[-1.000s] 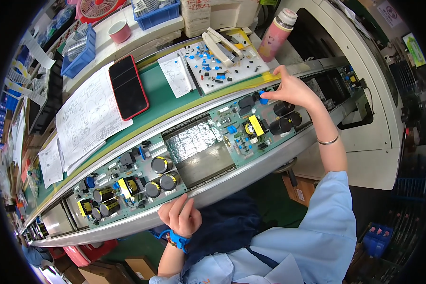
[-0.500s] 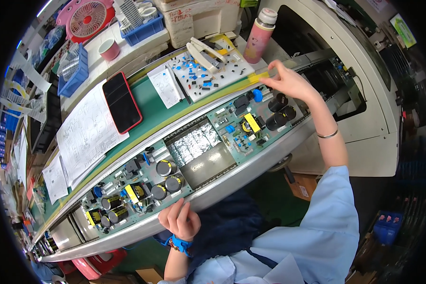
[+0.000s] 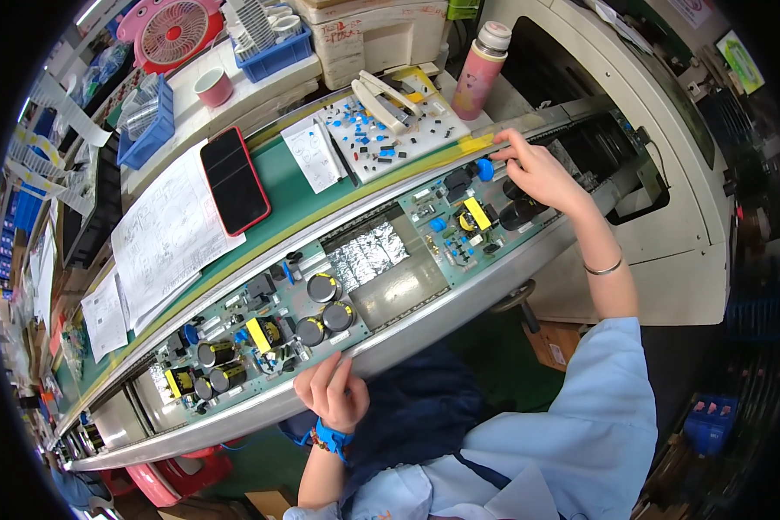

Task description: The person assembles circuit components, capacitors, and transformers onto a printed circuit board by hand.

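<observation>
Conveyor line (image 3: 459, 299), long grey rail running from lower left to upper right across the middle of the frame, carrying circuit boards in a row. Green work mat (image 3: 273, 186) above it, bearing paper sheets (image 3: 169, 238) at centre left, a red-edged phone (image 3: 234, 180) lying flat, and a white parts tray (image 3: 390, 134) strewn with small blue and black components at upper centre. Pink bottle (image 3: 481, 69) standing upright just right of the tray; pink fan (image 3: 169, 30) at the upper left. Right-hand circuit board (image 3: 468, 221), right of centre, populated with black capacitors and a yellow part. Left-hand circuit board (image 3: 260, 334), lower left of centre, likewise populated. Right arm, sleeved in light blue, bare forearm with a thin bangle, extended from lower right up toward upper centre-right; right hand (image 3: 542, 173) palm down at the far edge of the right-hand board, fingertips drawn together in a pinch beside a small blue component (image 3: 485, 167); whether they actually grip it cannot be told. Left hand (image 3: 334, 394), blue wristband, at lower centre, raised against the near rail of the conveyor, fingers loosely curled, thumb and forefinger close together, holding nothing visible.
</observation>
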`<action>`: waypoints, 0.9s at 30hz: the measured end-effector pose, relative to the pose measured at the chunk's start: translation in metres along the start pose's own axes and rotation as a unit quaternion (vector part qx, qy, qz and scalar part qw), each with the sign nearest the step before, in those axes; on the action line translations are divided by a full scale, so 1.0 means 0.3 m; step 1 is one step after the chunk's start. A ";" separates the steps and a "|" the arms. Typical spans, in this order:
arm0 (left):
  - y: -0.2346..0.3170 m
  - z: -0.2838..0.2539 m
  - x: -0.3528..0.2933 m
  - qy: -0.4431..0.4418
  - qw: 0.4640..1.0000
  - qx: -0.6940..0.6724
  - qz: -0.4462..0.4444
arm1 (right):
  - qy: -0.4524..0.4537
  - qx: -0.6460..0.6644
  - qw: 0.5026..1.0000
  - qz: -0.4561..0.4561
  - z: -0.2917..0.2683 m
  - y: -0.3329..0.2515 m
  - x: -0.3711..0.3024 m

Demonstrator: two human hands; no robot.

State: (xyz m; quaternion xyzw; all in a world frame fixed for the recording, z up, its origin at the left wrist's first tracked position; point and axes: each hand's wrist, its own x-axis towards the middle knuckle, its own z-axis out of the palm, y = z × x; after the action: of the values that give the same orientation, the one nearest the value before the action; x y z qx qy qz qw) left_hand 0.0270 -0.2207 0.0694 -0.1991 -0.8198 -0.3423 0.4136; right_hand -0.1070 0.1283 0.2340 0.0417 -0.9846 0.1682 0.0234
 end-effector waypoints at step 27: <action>-0.050 -0.134 -0.029 0.033 0.996 -0.080 -0.033 | -0.008 -0.054 0.943 -0.328 0.370 -0.572 -0.126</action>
State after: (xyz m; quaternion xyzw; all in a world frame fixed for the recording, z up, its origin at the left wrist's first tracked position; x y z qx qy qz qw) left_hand 0.0448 -0.2606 0.0733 -0.1929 -0.7822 -0.4264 0.4113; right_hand -0.0575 -0.0672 0.1837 0.3623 -0.9242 0.0974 0.0717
